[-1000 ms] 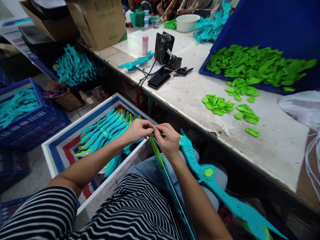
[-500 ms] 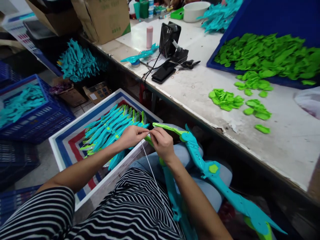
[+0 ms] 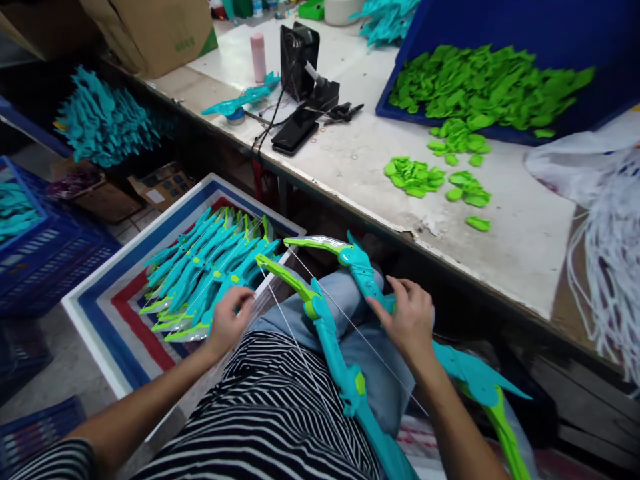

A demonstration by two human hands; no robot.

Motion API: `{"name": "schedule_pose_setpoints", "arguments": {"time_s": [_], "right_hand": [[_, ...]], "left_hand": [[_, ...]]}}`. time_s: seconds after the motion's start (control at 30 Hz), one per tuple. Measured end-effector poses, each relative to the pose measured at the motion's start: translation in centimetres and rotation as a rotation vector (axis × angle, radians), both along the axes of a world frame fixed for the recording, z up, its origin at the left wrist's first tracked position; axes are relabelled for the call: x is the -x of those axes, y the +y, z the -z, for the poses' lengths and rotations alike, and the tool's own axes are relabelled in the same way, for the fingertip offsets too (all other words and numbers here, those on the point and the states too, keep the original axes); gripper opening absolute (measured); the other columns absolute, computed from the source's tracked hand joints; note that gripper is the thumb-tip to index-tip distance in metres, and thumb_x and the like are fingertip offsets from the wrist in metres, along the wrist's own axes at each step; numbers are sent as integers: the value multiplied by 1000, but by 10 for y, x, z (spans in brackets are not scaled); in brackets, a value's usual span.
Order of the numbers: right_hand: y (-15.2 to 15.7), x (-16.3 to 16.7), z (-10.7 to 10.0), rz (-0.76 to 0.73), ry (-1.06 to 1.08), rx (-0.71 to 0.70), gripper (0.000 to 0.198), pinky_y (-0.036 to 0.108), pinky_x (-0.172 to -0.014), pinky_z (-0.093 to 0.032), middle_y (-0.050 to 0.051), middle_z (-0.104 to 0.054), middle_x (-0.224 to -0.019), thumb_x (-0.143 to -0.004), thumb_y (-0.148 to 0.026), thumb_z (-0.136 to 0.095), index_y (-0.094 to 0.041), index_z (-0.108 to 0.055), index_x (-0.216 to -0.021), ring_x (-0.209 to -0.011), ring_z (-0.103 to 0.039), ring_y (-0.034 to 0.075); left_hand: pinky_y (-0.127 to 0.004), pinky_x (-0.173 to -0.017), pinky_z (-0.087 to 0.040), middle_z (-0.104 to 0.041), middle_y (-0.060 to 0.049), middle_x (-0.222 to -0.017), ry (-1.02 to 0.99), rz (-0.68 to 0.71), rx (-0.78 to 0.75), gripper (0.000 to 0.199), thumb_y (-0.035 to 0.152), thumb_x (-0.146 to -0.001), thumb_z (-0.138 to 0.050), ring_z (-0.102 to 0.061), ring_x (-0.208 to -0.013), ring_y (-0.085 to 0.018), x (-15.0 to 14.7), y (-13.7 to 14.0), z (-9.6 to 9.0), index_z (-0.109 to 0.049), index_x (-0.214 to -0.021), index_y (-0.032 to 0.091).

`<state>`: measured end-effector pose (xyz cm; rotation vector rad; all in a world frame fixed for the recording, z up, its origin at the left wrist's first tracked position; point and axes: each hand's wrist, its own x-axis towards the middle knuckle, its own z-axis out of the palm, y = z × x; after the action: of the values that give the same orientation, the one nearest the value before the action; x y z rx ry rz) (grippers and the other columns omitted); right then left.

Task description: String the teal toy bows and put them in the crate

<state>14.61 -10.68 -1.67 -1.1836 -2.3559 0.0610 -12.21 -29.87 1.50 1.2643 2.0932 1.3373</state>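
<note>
Two toy bows, turquoise with lime-green tips, lie across my lap. The nearer toy bow (image 3: 327, 340) has a white string running from its tip toward my shirt. The farther toy bow (image 3: 361, 270) also has a string drawn back from its tip. My right hand (image 3: 407, 317) is at the middle of the farther bow, thumb on one side and fingers on the other, covering its grip. My left hand (image 3: 231, 320) is over the edge of a white-rimmed box (image 3: 100, 333), fingers loosely curled and apart, with nothing visible in them. Several similar bows (image 3: 210, 260) lie stacked in that box.
On the worktable (image 3: 350, 180) are a phone (image 3: 295, 132), a small black fan (image 3: 299, 63), a pink bottle (image 3: 258, 59) and lime-green pieces (image 3: 414, 177). A blue bin (image 3: 400, 73) holds more pieces. White strings (image 3: 613, 260) hang at the right. Blue crates (image 3: 60, 253) stand left.
My hands have parted from their pinch at the nearer bow's tip. The left hand has drawn back toward the box edge; the right has moved right onto the farther bow. The view has shifted right.
</note>
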Motion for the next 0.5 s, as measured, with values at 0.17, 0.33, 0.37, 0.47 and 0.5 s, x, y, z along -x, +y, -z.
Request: {"name": "schedule_pose_setpoints", "arguments": {"time_s": [0.17, 0.33, 0.37, 0.47, 0.5], "right_hand": [[5, -30, 17, 20, -177, 182, 46, 47, -79, -46, 20, -59, -107, -77, -32, -62, -14, -58, -119, -98, -54, 34], [40, -38, -13, -150, 29, 805, 38, 36, -74, -49, 6, -67, -88, -73, -38, -61, -20, -62, -107, -80, -61, 23], [45, -40, -21, -197, 38, 985, 39, 33, -72, -50, 4, -67, -85, -73, -42, -62, -19, -63, -105, -77, -62, 21], [49, -37, -31, -315, 29, 1459, 46, 28, -70, -49, 3, -68, -82, -68, -50, -67, -16, -66, -99, -75, -62, 18], [49, -33, -30, -332, 18, 1565, 46, 27, -68, -49, 2, -68, -80, -66, -52, -68, -16, -68, -95, -73, -62, 17]], "left_hand": [[-43, -102, -40, -62, -11, -121, 548, 954, -212, 30, 15, -88, -47, -52, -121, -27, -73, 26, 37, -61, -114, 22], [-36, -76, -47, -63, -9, -84, 869, 1216, -98, 25, 23, -92, -43, -60, -82, -21, -111, 73, 34, -62, -107, 17], [-34, -71, -47, -61, -9, -85, 890, 1227, -47, 26, 28, -91, -46, -59, -79, -21, -111, 78, 28, -61, -110, 17], [-34, -68, -45, -57, -13, -105, 877, 1149, 83, 44, 39, -83, -55, -55, -89, -25, -104, 91, 8, -54, -121, 18], [-35, -70, -45, -55, -14, -111, 863, 1107, 122, 49, 39, -82, -56, -54, -93, -26, -101, 96, 3, -51, -125, 18]]}}
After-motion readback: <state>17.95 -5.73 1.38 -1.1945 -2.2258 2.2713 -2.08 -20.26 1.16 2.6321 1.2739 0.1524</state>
